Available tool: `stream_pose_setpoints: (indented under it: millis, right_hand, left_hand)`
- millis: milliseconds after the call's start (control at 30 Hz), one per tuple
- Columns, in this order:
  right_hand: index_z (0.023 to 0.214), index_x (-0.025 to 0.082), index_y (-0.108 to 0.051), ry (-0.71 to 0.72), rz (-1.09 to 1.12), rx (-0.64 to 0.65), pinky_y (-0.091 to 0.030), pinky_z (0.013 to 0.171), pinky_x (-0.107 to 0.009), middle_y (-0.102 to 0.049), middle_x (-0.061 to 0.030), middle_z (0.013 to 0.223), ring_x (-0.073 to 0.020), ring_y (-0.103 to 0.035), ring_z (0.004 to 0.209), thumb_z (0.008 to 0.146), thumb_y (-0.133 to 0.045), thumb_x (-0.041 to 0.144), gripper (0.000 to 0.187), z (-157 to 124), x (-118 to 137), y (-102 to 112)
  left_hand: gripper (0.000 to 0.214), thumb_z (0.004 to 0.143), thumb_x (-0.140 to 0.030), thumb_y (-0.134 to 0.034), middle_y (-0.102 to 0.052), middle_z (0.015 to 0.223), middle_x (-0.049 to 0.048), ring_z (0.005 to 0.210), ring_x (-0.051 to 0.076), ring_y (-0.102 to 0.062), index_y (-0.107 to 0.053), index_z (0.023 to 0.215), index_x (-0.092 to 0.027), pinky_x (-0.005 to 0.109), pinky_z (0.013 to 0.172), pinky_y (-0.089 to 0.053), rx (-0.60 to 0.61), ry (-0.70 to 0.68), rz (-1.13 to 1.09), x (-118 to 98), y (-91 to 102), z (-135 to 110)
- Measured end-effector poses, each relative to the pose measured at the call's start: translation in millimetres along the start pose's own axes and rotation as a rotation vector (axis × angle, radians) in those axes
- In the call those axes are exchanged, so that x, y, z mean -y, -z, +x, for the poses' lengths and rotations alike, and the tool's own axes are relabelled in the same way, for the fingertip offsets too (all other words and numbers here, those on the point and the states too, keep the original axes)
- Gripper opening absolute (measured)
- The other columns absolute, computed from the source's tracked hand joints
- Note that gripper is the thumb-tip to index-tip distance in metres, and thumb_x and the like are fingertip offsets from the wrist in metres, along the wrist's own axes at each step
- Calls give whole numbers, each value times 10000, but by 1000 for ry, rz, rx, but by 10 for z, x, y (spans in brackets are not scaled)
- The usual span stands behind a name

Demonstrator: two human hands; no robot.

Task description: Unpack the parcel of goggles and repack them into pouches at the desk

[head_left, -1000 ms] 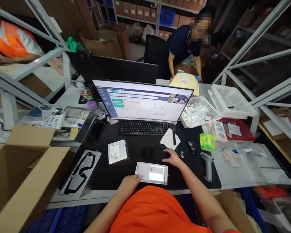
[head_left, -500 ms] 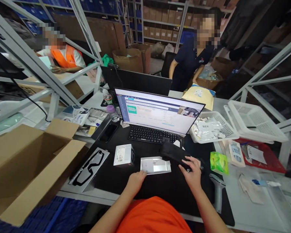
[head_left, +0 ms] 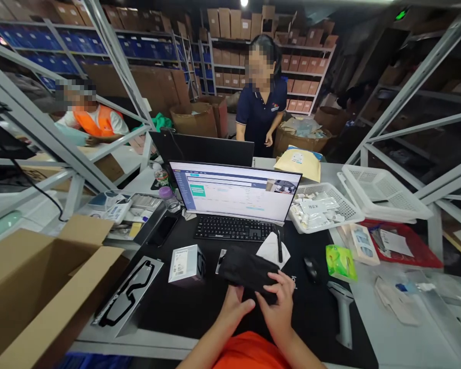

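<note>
A soft black pouch (head_left: 246, 267) lies level between my hands, just above or on the black mat. My right hand (head_left: 279, 297) grips its right end, fingers on top and thumb at the near edge. At its near left edge is my left hand (head_left: 234, 308), thumb showing and the fingers partly hidden beneath the pouch. A silver open box piece (head_left: 219, 262) peeks out on the pouch's left; the rest is covered. Left of that stands a small white-and-grey box (head_left: 185, 264) with a label. Behind the pouch a white paper (head_left: 271, 248) carries a black pen (head_left: 279, 247).
A monitor (head_left: 234, 192) and keyboard (head_left: 234, 228) stand behind. On the left are a goggle-printed box (head_left: 128, 294) and an open carton (head_left: 72, 277). A mouse (head_left: 311, 269), scanner (head_left: 342, 312), green packet (head_left: 341, 262) and white basket (head_left: 325, 220) stand right. A co-worker (head_left: 261, 107) stands beyond.
My right hand has brought the black pouch left and nearer, over the silver box piece. My left hand has left that piece and moved to the pouch. The view has tilted up.
</note>
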State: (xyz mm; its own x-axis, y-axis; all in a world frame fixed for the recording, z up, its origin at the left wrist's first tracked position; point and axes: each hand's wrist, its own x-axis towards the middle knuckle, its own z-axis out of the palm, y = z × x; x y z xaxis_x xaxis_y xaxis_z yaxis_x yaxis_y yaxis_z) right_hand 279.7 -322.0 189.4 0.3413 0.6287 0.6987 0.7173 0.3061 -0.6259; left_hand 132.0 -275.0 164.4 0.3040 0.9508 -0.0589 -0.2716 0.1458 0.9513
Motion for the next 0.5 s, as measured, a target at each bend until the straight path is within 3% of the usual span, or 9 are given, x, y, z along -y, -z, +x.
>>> stream_pose_setpoints:
  millis: [67,133,200,300,333,400,500]
  right_hand:
    - [934,268,-666,10,85,124,-489,973,-545,-697,-86,1172,-320,-553,1230,835,-719,174,147,-63,99,-41]
    - [1014,297,-704,-3,222,307,-476,1033,-579,-688,-94,1236,-332,-543,1289,856,-697,199,186,-107,141,-28]
    - [1112,303,-701,-163,390,401,-491,1048,-563,-652,-119,1318,-322,-578,1280,913,-648,283,207,-135,129,5]
    - [1255,258,-616,-583,592,383,-582,909,-465,-619,-170,1342,-280,-675,1114,911,-637,493,417,-164,54,3]
    - [1263,231,-591,-707,638,423,-602,814,-427,-662,-171,1242,-264,-703,999,869,-656,578,529,-171,25,-15]
    - [1206,188,-578,-881,675,581,-567,605,-345,-702,-86,886,-213,-686,713,777,-667,713,684,-181,-30,-56]
    - [1027,182,-593,-992,591,728,-411,453,-248,-524,66,568,-121,-507,450,758,-647,730,613,-175,-90,-58]
  left_hand:
    - [941,682,-639,-792,-576,1444,182,1381,338,-519,-458,1444,-199,476,1146,-439,-256,84,-155,-117,-82,45]
    - [787,777,-620,-689,-600,1425,149,1338,318,-564,-482,1418,-212,466,1092,-500,-416,177,-178,-323,-91,119]
    - [674,845,-648,-555,-651,1351,152,1253,317,-630,-551,1340,-191,471,1007,-563,-436,287,-191,-540,-65,184]
    - [681,858,-715,-480,-705,1230,178,1163,326,-675,-624,1224,-158,475,943,-594,-391,347,-197,-724,-63,224]
    - [682,851,-720,-501,-709,1216,179,1154,323,-678,-628,1212,-156,466,942,-595,-383,340,-193,-733,-81,222]
    - [648,845,-683,-559,-700,1240,170,1153,304,-678,-608,1229,-163,440,951,-591,-376,326,-184,-696,-134,199]
    - [582,849,-555,-621,-661,1324,145,1162,272,-674,-526,1297,-195,413,962,-585,-390,313,-182,-592,-212,131]
